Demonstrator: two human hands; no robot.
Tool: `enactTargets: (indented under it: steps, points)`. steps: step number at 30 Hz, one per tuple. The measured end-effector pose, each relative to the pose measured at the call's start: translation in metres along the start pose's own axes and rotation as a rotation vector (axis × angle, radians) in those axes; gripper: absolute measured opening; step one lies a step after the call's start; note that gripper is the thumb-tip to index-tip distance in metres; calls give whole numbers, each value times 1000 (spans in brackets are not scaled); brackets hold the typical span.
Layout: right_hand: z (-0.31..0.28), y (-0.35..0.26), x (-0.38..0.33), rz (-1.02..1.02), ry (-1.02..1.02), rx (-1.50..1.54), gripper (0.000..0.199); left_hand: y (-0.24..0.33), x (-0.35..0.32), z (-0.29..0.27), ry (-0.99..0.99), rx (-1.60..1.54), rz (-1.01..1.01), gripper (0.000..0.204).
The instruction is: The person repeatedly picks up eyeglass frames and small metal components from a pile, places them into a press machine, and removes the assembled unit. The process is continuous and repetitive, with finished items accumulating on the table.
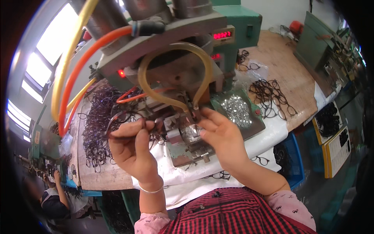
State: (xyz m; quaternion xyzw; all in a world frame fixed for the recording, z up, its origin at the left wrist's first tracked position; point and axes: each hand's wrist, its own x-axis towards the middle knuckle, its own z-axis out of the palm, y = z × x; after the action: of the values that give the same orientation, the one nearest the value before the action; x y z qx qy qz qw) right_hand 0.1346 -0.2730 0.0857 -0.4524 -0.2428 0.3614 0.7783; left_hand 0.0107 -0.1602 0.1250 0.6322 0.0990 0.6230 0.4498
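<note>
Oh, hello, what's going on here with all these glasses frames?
A person in a checked apron is working by hand at a bench machine. Their left hand pinches a dark eyeglass frame, and their right hand is up at the metal fixture; whether it holds a small part is hard to tell. A big heap of frames lies to the left, and a pile of shiny metal bits sits to the right.

Bright windows [58, 33] at left, pale wall [278, 15] behind brown wooden worktable [280, 48]
</note>
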Motion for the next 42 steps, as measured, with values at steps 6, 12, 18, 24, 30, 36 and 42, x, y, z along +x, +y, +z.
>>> enactTargets:
  steps: [6, 12, 18, 24, 30, 36, 42]
  points:
    - [-47, -8, 23, -455, 111, -995, 28, 1, -45, -12, -367, 240, 240, 32]
    - [-29, 3, 16, -478, 9, -868, 17, 11, -26, -12, -79, -3, 163, 21]
    - [-22, 16, 27, -598, 54, -690, 10, -16, 10, -14, -11, 9, 57, 12]
    - [-22, 17, 27, -644, 67, -715, 9, -13, 9, -5, 17, 12, 80, 10]
    - [-55, 26, 39, -660, 87, -770, 11, -10, 10, -10, -27, 5, 25, 12]
    - [-223, -20, 65, -282, 644, -1186, 26, -9, 10, -15, -90, 11, 47, 14]
    - [-213, -18, 53, -363, 402, -1614, 16, -3, -2, -6, -5, -53, -29, 15]
